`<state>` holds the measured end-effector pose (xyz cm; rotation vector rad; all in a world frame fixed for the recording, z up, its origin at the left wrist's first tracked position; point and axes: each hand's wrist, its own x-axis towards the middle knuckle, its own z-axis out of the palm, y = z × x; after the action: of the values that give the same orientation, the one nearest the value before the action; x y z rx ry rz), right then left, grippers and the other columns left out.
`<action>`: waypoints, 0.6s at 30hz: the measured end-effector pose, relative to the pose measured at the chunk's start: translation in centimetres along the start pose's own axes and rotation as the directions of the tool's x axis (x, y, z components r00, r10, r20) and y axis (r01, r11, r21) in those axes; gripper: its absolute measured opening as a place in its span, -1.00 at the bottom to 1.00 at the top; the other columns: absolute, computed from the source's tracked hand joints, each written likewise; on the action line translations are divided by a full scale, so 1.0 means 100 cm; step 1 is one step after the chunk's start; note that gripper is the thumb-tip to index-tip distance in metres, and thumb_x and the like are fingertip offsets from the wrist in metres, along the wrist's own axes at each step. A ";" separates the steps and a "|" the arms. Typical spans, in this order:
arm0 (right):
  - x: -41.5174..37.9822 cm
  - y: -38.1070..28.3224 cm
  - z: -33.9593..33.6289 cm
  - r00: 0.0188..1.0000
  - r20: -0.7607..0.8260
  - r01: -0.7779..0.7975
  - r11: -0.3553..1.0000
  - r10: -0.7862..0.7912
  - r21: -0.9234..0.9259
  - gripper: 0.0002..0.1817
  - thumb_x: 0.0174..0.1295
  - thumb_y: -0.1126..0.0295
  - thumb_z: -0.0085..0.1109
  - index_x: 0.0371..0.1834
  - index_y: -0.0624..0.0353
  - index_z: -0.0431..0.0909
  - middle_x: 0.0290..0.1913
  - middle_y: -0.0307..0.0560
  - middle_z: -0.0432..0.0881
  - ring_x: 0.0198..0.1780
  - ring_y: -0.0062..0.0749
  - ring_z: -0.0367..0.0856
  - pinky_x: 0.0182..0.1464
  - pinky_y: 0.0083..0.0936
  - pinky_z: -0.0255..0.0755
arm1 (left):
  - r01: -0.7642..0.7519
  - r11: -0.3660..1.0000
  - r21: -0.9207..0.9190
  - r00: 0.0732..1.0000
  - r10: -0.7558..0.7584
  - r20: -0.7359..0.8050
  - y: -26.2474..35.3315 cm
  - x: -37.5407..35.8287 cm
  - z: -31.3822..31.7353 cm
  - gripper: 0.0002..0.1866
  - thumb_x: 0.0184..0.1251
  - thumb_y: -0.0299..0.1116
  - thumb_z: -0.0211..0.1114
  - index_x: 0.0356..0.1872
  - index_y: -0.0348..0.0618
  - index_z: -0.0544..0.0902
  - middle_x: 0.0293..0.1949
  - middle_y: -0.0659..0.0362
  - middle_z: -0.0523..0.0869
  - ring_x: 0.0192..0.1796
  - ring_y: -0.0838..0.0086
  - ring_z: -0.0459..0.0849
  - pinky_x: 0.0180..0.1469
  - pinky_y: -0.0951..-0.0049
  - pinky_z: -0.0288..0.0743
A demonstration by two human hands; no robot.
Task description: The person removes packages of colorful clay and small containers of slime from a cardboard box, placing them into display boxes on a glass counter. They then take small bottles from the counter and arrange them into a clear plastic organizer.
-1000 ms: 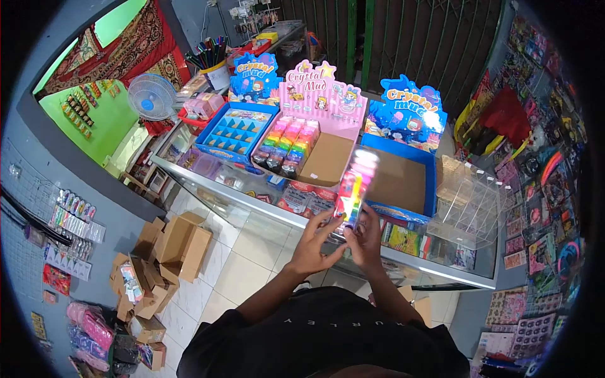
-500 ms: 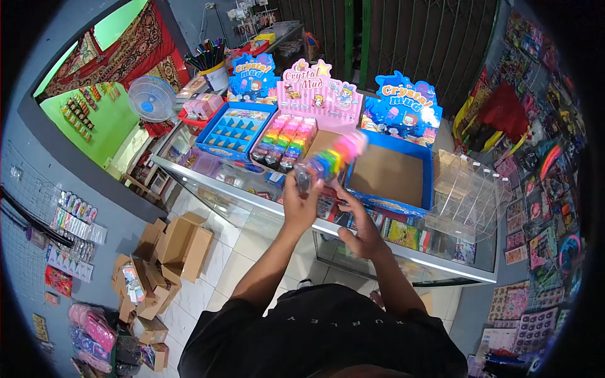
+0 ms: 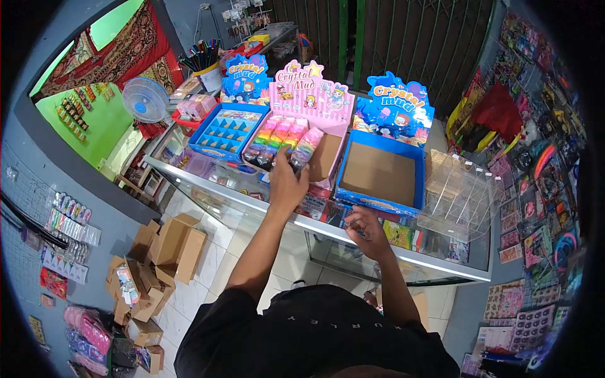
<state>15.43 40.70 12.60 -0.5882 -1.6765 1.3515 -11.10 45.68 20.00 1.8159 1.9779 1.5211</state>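
Clear, glossy plastic gleams on the rack (image 3: 460, 200) at three o'clock, with matt brown cardboard on the cartons (image 3: 191, 255) at eight. And down at six, matt black cloth on the shirt (image 3: 315, 346)!

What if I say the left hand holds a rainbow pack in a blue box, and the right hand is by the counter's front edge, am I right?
Almost, but the box colour is wrong. In the head view, the left hand holds the rainbow pack in the pink box. The right hand is by the front edge of the counter.
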 end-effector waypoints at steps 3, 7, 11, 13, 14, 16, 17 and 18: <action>0.001 -0.004 0.002 0.998 -0.002 -0.061 0.994 0.061 -0.086 -0.36 0.29 0.62 0.28 0.42 0.19 0.27 0.05 -0.08 0.56 -0.03 -0.52 0.59 0.08 -0.50 0.48 | -0.085 0.964 0.250 0.993 0.060 0.106 0.006 0.006 -0.009 -0.41 0.29 -0.19 0.41 0.24 -0.25 0.40 0.03 -0.22 0.62 0.16 -0.08 0.56 0.26 -0.08 0.27; 0.001 -0.006 0.002 0.995 0.004 -0.096 0.975 0.098 -0.202 -0.42 0.29 0.61 0.29 0.37 0.20 0.35 -0.01 -0.10 0.60 -0.06 -0.53 0.60 0.07 -0.52 0.49 | -0.025 0.938 0.345 0.997 -0.001 0.077 -0.007 0.012 0.007 -0.39 0.26 -0.08 0.41 0.23 -0.20 0.45 0.11 -0.16 0.57 0.21 -0.01 0.51 0.29 -0.09 0.19; 0.002 -0.002 0.002 0.999 -0.020 -0.046 0.969 0.043 -0.244 -0.54 0.26 0.52 0.35 0.23 0.20 0.49 -0.08 -0.10 0.65 -0.15 -0.49 0.67 -0.01 -0.49 0.54 | -0.048 0.848 0.527 0.994 -0.014 0.112 -0.006 0.019 0.006 -0.36 0.22 -0.04 0.44 0.24 -0.12 0.47 0.30 -0.15 0.45 0.32 -0.06 0.41 0.29 -0.16 0.20; 0.001 -0.002 0.003 0.999 -0.032 -0.041 0.966 0.034 -0.255 -0.59 0.24 0.47 0.39 0.16 0.20 0.56 -0.12 -0.09 0.68 -0.18 -0.46 0.70 -0.04 -0.47 0.56 | -0.112 0.839 0.532 0.984 0.018 0.178 -0.013 0.018 0.007 -0.34 0.20 -0.04 0.44 0.25 -0.14 0.46 0.35 -0.16 0.39 0.38 -0.07 0.36 0.34 -0.19 0.17; 0.001 -0.005 0.005 0.998 -0.038 -0.052 0.966 0.044 -0.252 -0.61 0.23 0.46 0.39 0.13 0.19 0.58 -0.13 -0.08 0.68 -0.18 -0.45 0.71 -0.04 -0.47 0.56 | -0.159 0.848 0.506 0.976 0.058 0.208 -0.021 0.018 0.011 -0.32 0.19 -0.03 0.44 0.25 -0.17 0.45 0.36 -0.17 0.37 0.39 -0.08 0.34 0.37 -0.20 0.16; 0.002 -0.008 0.006 0.998 -0.040 -0.065 0.958 0.056 -0.279 -0.64 0.22 0.45 0.41 0.09 0.18 0.61 -0.15 -0.07 0.68 -0.19 -0.44 0.71 -0.04 -0.47 0.56 | -0.202 0.863 0.463 0.961 0.083 0.263 -0.026 0.021 0.012 -0.29 0.19 -0.03 0.43 0.30 -0.15 0.43 0.40 -0.18 0.33 0.44 -0.09 0.29 0.42 -0.21 0.11; 0.001 -0.009 0.006 0.997 -0.038 -0.071 0.948 0.062 -0.309 -0.65 0.22 0.45 0.41 0.07 0.18 0.62 -0.16 -0.07 0.69 -0.19 -0.44 0.71 -0.04 -0.47 0.56 | -0.197 0.873 0.446 0.954 0.067 0.291 -0.028 0.022 0.014 -0.27 0.20 -0.02 0.42 0.35 -0.10 0.41 0.43 -0.18 0.30 0.47 -0.10 0.26 0.44 -0.21 0.09; 0.001 -0.010 0.005 0.997 -0.037 -0.076 0.938 0.067 -0.339 -0.66 0.21 0.44 0.41 0.06 0.17 0.62 -0.16 -0.06 0.69 -0.19 -0.43 0.71 -0.05 -0.46 0.56 | -0.193 0.882 0.429 0.946 0.053 0.318 -0.027 0.023 0.014 -0.25 0.21 -0.01 0.41 0.40 -0.05 0.39 0.45 -0.18 0.28 0.51 -0.10 0.22 0.47 -0.21 0.06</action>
<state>15.12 40.19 13.53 -0.8686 -1.9002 1.1028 -12.96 48.81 18.74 2.2192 2.2249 0.7630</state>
